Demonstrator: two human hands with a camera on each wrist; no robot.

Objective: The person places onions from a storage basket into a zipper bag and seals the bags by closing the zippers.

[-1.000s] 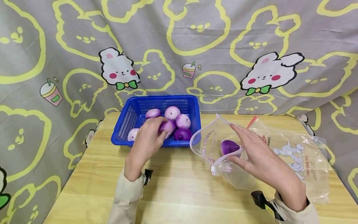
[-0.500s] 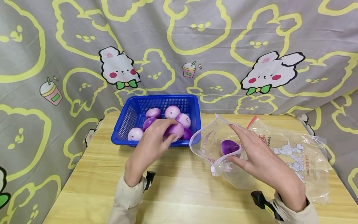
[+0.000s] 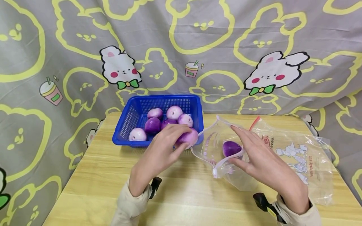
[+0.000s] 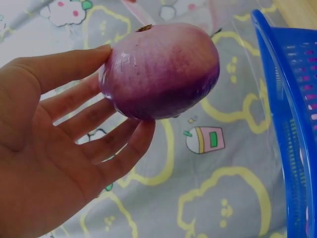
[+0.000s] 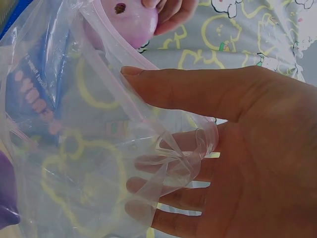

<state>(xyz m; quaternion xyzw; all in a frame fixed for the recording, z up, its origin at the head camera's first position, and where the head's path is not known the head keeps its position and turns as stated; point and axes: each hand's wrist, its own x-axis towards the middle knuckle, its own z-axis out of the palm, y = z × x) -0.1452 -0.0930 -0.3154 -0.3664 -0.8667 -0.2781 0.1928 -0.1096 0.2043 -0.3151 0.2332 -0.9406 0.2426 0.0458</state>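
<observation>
My left hand (image 3: 165, 144) holds a purple onion (image 3: 190, 138) between thumb and fingers, beside the basket's front right corner and at the left edge of a clear zip bag (image 3: 207, 150). The left wrist view shows this onion (image 4: 161, 72) whole, with a brown root end. My right hand (image 3: 263, 157) is at the bag's mouth, thumb and fingers extended and spread apart. In the right wrist view, bag film covers the fingers (image 5: 143, 186) of that hand. A darker purple onion (image 3: 232, 148) lies inside the bag.
A blue perforated basket (image 3: 120, 127) with several purple onions stands at the back left of the wooden table (image 3: 93, 179). Clear printed plastic (image 3: 318, 157) with a red strip lies at the right. A patterned curtain (image 3: 217, 56) hangs behind the table.
My left hand has carried the onion rightward from over the basket to the bag's left edge, uncovering other onions in the basket. My right hand has stayed nearly still.
</observation>
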